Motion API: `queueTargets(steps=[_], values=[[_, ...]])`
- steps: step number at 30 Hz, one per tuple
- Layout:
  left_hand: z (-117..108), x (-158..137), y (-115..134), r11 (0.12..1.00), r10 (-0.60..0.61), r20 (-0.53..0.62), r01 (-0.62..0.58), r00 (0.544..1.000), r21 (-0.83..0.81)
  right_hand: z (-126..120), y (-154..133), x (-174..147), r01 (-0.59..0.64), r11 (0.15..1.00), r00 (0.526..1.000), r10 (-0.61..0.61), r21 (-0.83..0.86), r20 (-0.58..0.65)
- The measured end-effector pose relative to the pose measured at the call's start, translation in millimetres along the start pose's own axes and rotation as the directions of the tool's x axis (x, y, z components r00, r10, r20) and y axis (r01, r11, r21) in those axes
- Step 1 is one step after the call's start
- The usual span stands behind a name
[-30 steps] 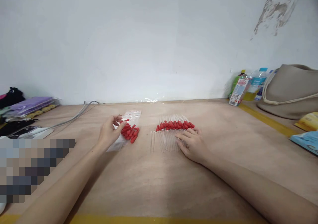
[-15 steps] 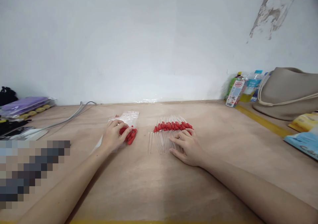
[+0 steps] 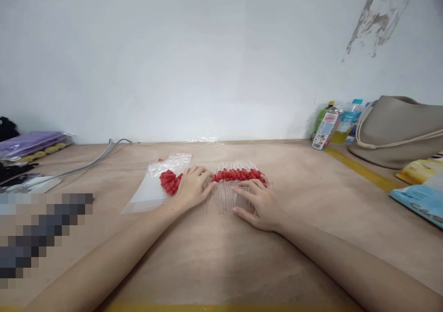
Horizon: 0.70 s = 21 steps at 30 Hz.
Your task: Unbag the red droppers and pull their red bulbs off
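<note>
A row of droppers, thin clear tubes with red rubber bulbs, lies side by side on the table. My left hand is at the row's left end, palm down. Its fingers are stretched and the thumb is apart; anything beneath the fingertips is hidden. Over the right end of the row rests my right hand, fingers spread across the tubes and touching the bulbs there. Left of my left hand, a pile of loose red bulbs sits on a clear zip bag.
A grey cable and a purple packet lie at the far left. Several drink bottles, a grey-beige bag and a blue packet are on the right, beside yellow tape. A white wall stands behind.
My left hand has moved right, from the pile of red bulbs to the left end of the dropper row. The pile and bag are now uncovered. My right hand has barely moved.
</note>
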<state>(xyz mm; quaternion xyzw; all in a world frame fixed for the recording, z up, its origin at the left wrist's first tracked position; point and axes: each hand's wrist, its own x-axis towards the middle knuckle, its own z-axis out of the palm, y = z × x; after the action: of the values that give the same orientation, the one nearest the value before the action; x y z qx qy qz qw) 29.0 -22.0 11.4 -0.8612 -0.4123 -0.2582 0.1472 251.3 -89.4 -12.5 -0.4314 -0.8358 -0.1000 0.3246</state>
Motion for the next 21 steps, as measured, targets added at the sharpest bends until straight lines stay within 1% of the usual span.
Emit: queueTargets(steps=[1,3,6,8,11,14,16,19,21], values=[[6,6,4,1.000,-0.018,0.015,0.018,1.000,-0.017,-1,0,0,0.025,1.000,0.999,-0.025,-0.002,0.021],[16,17,10,0.994,-0.091,0.030,0.093,0.995,-0.054,-1,-1,0,0.046,0.999,0.998,-0.046,0.001,0.046],[28,30,13,0.974,-0.196,0.046,0.200,0.979,-0.108,0,-1,0,0.025,0.999,0.998,-0.027,0.022,0.050],[31,37,13,0.961,-0.222,0.072,0.231,0.972,-0.154,1,-2,0,0.015,1.000,0.999,-0.016,0.026,0.039],[32,41,12,0.946,-0.193,0.092,0.210,0.977,-0.249,1,-2,0,0.018,1.000,0.999,-0.018,0.011,0.036],[34,42,11,0.933,-0.133,0.051,0.142,0.990,-0.331,0,-2,0,0.022,1.000,0.998,-0.022,-0.002,0.060],[37,41,9,0.924,-0.120,0.029,0.123,0.992,-0.362,-1,-2,1,0.022,1.000,0.997,-0.021,-0.004,0.073],[39,41,7,0.912,-0.142,-0.011,0.126,0.990,-0.391,-1,-1,1,0.021,1.000,0.997,-0.021,-0.004,0.075],[39,41,6,0.902,-0.186,-0.065,0.144,0.980,-0.406,0,-1,0,0.017,1.000,0.998,-0.016,-0.009,0.053]])
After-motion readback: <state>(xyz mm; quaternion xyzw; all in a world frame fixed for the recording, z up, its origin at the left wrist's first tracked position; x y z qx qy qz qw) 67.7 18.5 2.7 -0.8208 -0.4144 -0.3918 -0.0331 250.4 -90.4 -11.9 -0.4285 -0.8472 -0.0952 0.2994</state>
